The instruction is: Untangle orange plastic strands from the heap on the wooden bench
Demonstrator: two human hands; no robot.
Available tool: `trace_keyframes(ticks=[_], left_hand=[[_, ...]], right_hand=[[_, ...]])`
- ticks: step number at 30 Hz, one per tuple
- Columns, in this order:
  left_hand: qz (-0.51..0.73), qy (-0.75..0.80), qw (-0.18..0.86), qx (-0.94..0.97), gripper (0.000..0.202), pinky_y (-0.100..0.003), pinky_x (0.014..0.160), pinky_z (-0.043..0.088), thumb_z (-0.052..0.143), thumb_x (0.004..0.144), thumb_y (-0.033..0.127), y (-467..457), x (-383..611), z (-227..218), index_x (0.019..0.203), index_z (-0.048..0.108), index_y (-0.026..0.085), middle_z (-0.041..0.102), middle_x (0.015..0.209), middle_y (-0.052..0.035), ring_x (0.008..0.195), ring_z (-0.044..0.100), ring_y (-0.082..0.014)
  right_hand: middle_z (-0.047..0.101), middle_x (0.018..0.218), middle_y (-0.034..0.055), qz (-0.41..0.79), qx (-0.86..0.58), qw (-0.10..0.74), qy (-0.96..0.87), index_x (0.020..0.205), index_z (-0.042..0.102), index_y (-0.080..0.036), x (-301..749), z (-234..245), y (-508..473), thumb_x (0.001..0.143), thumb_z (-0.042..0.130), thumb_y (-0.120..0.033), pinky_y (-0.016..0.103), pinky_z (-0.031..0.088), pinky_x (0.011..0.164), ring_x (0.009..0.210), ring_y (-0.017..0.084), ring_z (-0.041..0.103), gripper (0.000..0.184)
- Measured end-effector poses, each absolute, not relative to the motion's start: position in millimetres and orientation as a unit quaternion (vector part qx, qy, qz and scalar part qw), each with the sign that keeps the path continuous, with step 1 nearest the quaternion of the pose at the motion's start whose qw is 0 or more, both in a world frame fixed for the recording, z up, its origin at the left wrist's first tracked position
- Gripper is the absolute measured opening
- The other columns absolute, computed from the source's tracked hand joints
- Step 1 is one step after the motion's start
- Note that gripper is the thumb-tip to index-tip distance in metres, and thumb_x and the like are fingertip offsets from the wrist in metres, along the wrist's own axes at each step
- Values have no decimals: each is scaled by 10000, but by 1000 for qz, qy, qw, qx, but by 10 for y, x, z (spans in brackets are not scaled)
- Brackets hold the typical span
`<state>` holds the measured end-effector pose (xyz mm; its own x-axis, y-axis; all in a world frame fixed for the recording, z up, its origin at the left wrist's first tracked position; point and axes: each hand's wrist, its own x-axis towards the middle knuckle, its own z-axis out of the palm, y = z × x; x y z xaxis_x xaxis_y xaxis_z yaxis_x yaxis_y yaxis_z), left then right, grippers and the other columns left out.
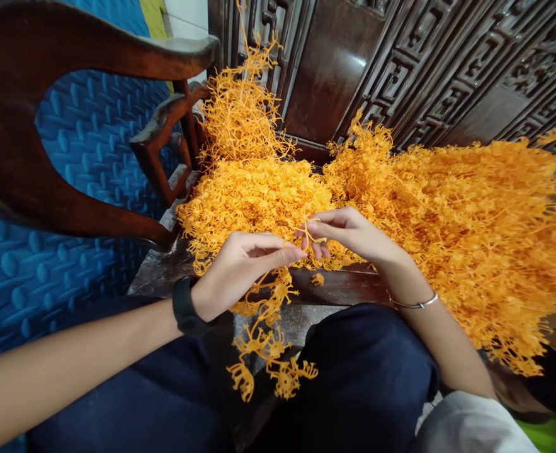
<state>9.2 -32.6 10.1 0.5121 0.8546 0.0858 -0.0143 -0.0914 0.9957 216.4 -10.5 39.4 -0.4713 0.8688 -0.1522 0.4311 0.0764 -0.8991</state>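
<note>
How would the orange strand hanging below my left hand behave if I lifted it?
Probably floppy: the orange strand droops and bends below the left hand. Likely light, being thin and open. Its spidery prongs may snag.

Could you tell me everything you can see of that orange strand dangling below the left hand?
The orange strand is a loose, branching string of small spidery pieces, with thin, curled legs around their middles. It looks like plastic or rubber. It dangles below the left hand, in front of the wooden seat, its lower end between the knees. The hand hides its top, so what holds it there cannot be told.
</note>
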Motion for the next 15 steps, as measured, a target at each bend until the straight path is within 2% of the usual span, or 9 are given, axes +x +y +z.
trace_keyframes(ticks=[3,6,11,15], left_hand=[[387,316,585,639,195,-237,697,471,610,792,310,-335,75,95,703,710,168,703,790,-18,763,623,-139],[411,327,565,636,157,-241,700,480,651,755,298,-343,58,104,704,706,159,691,802,-30,767,618,-147],[435,346,550,623,168,-240,687,484,657,740,317,-337,42,119,686,670,158,662,761,-18,748,602,-146],[461,355,563,587,166,-208,684,478,647,752,301,-306,54,99,853,645,170,645,860,-8,794,592,-120]], right_hand=[[656,663,26,563,-389,114,-720,805,652,-126,2127,457,-187,862,461,-441,192,469,518,540,80,598,372],[668,737,22,598,-340,76,-722,889,655,-136,2076,447,-207,819,549,-412,182,491,583,628,81,618,304],[637,695,-20,596,-378,125,-698,904,665,-158,1950,386,-206,754,643,-324,171,493,566,587,67,600,224],[640,688,-14,576,-416,160,-685,819,673,-146,1898,351,-193,723,671,-319,191,495,567,566,67,591,198]])
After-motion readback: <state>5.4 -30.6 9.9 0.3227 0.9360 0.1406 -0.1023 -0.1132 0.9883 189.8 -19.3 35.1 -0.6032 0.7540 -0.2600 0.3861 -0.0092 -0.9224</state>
